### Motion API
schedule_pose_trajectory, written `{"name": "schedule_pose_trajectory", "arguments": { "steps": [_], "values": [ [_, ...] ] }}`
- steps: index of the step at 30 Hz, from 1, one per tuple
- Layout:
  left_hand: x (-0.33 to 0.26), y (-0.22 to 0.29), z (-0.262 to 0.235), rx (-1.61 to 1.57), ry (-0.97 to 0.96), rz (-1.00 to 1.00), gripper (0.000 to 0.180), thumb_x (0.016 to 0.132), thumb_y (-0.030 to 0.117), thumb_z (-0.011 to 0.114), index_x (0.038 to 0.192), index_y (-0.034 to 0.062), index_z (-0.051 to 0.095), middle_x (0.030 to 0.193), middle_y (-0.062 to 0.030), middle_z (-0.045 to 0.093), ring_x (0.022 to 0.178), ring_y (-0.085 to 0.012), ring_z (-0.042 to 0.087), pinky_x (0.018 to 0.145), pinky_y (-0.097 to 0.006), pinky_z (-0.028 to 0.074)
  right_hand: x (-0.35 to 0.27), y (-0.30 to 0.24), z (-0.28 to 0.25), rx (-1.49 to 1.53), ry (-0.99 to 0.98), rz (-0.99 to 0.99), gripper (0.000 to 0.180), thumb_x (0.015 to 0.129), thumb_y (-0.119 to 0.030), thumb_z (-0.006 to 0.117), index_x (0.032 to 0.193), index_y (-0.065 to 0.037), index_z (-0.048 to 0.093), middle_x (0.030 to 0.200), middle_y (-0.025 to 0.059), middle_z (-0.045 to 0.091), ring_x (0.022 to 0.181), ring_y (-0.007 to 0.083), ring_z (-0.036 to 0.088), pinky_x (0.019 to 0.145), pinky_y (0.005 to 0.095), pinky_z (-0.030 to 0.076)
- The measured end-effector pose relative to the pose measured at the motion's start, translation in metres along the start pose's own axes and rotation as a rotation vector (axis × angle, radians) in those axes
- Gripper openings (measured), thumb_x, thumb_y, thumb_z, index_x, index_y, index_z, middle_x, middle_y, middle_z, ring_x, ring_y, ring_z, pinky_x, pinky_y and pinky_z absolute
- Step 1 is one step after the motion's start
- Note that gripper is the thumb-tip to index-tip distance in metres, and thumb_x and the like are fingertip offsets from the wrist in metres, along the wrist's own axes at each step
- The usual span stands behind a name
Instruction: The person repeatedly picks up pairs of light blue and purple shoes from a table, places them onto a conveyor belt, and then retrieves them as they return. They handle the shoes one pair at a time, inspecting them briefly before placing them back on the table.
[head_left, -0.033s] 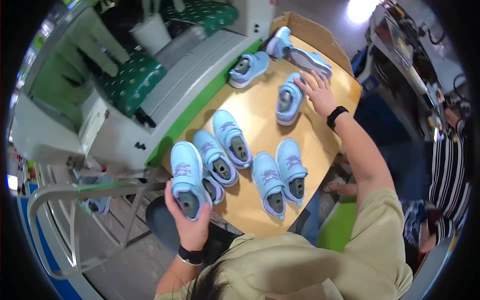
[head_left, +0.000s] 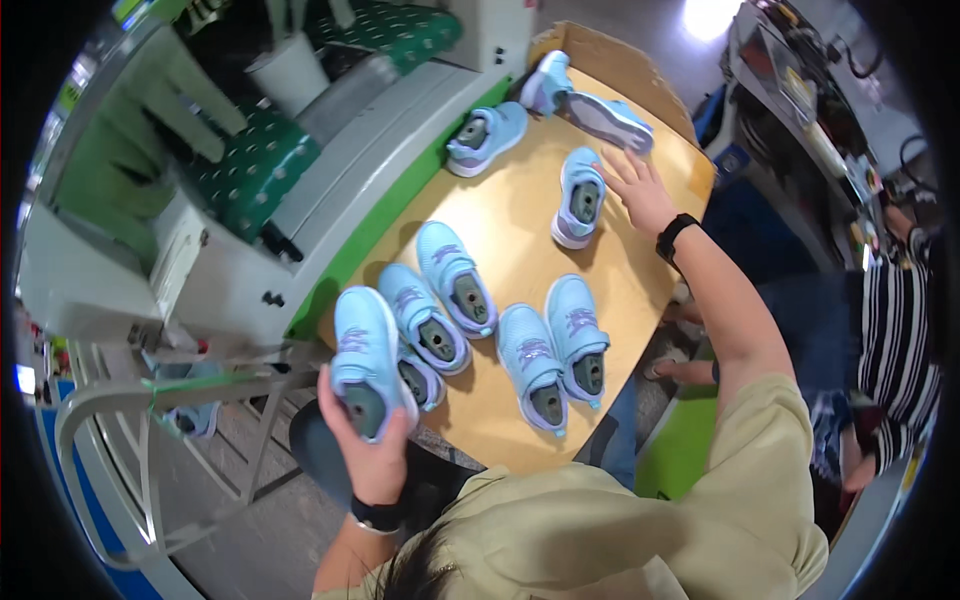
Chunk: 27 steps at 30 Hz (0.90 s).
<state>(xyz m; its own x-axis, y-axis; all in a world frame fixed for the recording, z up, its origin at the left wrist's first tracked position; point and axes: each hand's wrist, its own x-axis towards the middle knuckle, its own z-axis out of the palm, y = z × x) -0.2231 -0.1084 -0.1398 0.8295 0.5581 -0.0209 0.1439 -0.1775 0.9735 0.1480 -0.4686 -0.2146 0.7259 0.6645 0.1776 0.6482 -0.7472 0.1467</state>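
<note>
My left hand [head_left: 370, 455] grips a light blue child's shoe [head_left: 365, 365] by the heel, at the near left edge of the round wooden table [head_left: 510, 230]. My right hand [head_left: 640, 190] reaches far across the table with fingers spread. It rests beside a single blue shoe [head_left: 580, 200] and holds nothing. Several more matching shoes lie on the table: two side by side [head_left: 455, 275] [head_left: 420, 325], a pair near me [head_left: 530, 365] [head_left: 578, 335], and others at the far edge [head_left: 485, 135] [head_left: 590, 100].
A green and white machine with a grey belt [head_left: 380, 130] and green dotted pads [head_left: 250, 170] runs along the table's left. A metal frame [head_left: 120, 420] stands at the lower left. A cardboard wall [head_left: 600, 45] backs the table. A person in a striped top [head_left: 895, 330] sits at the right.
</note>
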Motion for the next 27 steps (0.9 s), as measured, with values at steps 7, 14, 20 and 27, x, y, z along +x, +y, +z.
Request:
{"name": "schedule_pose_trajectory", "arguments": {
  "steps": [7,14,20,27],
  "values": [
    [0.079,0.057,0.005,-0.512,0.084,0.109,0.078,0.093,0.002,0.060,0.161,0.0022,0.021,0.155,-0.0164,0.040,0.140,-0.0289,0.044,0.118,-0.043,0.034,-0.040,-0.054,0.032,1.022,0.145,0.614,0.088,0.087,-0.020,0.076,0.160,-0.013,0.026,0.134,0.0282,0.060,0.126,0.0420,0.059,0.107,0.0431,0.048],
    [0.249,0.100,0.002,-0.247,0.415,0.539,0.080,0.094,0.012,0.070,0.159,0.0006,0.024,0.147,-0.0194,0.044,0.132,-0.0290,0.050,0.110,-0.038,0.042,-0.021,-0.049,0.001,1.111,0.319,0.738,0.082,0.077,-0.023,0.086,0.143,0.000,0.043,0.130,0.0211,0.063,0.118,0.0322,0.064,0.100,0.0420,0.051],
    [0.302,0.071,-0.009,0.361,0.546,0.392,0.079,0.098,0.020,0.060,0.155,-0.0125,0.017,0.158,-0.0340,0.024,0.147,-0.0470,0.027,0.121,-0.046,0.029,0.121,-0.097,-0.144,1.126,0.691,0.144,0.076,0.079,-0.021,0.083,0.144,-0.002,0.049,0.132,0.0183,0.062,0.120,0.0297,0.063,0.102,0.0404,0.050],
    [0.229,0.084,0.026,0.248,0.226,0.530,0.076,0.100,0.016,0.058,0.157,-0.0111,0.017,0.166,-0.0276,0.017,0.155,-0.0394,0.018,0.126,-0.043,0.015,0.316,-0.102,-0.113,0.752,0.606,0.124,0.083,0.081,-0.015,0.082,0.153,-0.016,0.041,0.150,0.0217,0.049,0.129,0.0408,0.057,0.107,0.0441,0.048]
  ]
}}
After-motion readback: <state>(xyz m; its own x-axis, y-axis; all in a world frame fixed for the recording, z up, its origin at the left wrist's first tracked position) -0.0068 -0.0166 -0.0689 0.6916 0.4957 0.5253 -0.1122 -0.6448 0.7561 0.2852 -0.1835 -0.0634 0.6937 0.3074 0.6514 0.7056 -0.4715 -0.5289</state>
